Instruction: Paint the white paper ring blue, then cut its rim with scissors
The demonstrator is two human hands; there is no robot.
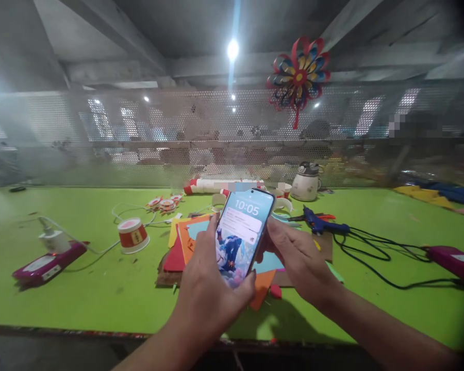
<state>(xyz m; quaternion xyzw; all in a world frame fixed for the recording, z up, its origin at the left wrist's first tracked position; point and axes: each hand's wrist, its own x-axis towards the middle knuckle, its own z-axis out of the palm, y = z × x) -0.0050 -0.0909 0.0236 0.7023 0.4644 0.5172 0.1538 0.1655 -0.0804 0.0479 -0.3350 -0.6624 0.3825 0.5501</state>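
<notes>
1. Left hand [206,281] clasps the phone [235,247] over the counter [100,304], its grip wrapped around both edges; the screen reads 10:05.
2. Right hand [301,255] closes its grip at the phone's right edge, fingers apparently tucked behind.
3. Colored paper [176,253] lies beneath; 1 glue gun [327,223] sits to the right.

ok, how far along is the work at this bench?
Looks done: the flower ornament up by the mesh is assembled. In hand: only a lit phone, in the left hand, right hand at its edge. Left: coloured sheets lie loose and the glue gun is down; how much remains, can't tell.
</notes>
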